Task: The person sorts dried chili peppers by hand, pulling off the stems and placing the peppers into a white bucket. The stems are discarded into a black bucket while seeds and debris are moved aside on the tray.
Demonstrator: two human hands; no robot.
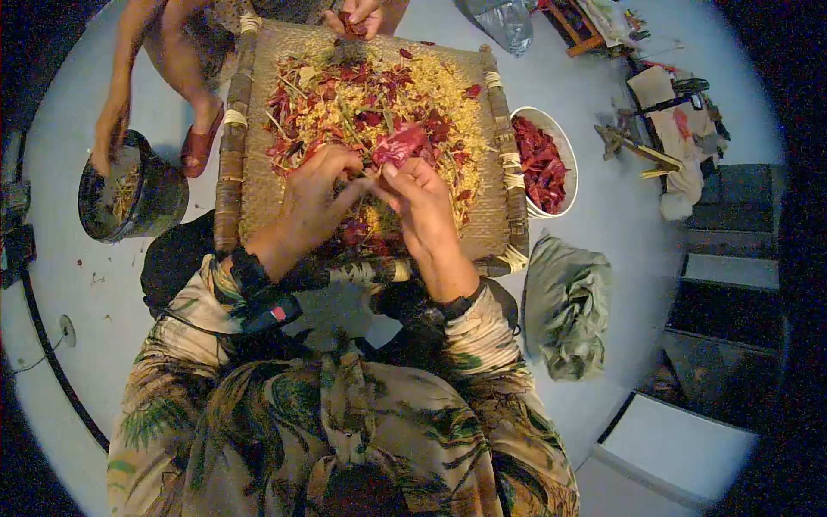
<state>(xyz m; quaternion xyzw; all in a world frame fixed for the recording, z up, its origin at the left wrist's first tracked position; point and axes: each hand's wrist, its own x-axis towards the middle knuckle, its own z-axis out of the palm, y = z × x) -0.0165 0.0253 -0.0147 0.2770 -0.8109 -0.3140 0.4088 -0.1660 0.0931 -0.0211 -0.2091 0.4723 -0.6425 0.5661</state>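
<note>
My right hand [422, 202] pinches a dried red chili pepper [399, 144] between thumb and fingers, above the middle of a woven tray [258, 215]. Close on its left, my left hand [314, 189] has its fingers drawn together, the tips near my right thumb. What those fingertips hold, if anything, is too small to make out. Below both hands the tray bears yellow seeds [448, 95], broken red chili pieces [438, 125] and pale stems.
A white bucket [571, 164] of red chili pieces stands right of the tray. Across from me, another person's hand [366, 17] holds a dark red piece; their other hand [108, 142] reaches into a black bucket [159, 198]. A grey-green bag [568, 310] lies at right.
</note>
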